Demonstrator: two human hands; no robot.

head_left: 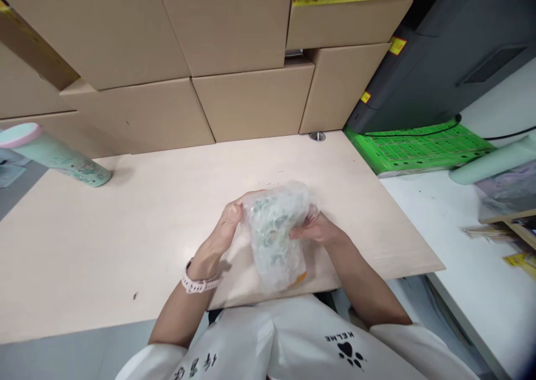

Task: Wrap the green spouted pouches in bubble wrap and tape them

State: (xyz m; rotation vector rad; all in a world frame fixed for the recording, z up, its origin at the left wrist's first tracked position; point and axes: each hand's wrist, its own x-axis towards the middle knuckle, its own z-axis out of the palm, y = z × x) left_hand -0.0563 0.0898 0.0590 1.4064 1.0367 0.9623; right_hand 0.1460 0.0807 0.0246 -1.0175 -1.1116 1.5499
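Note:
Between my two hands is a bubble-wrapped bundle (276, 237), held just over the front edge of the table. Through the clear wrap a pale green, patterned thing shows, too blurred to name. A bit of orange peeks out at its lower right corner. My left hand (232, 215), with a pink band on the wrist, grips the bundle's upper left side; some of its fingers are hidden behind the wrap. My right hand (316, 229) clasps the right side, thumb across the front.
Stacked cardboard boxes (255, 106) wall off the back of the wooden table (167, 218). A mint tumbler with a pink lid (67, 156) stands at the left. To the right are a green plastic crate (427, 148), a dark grey case (439, 61) and a white side table (444, 212).

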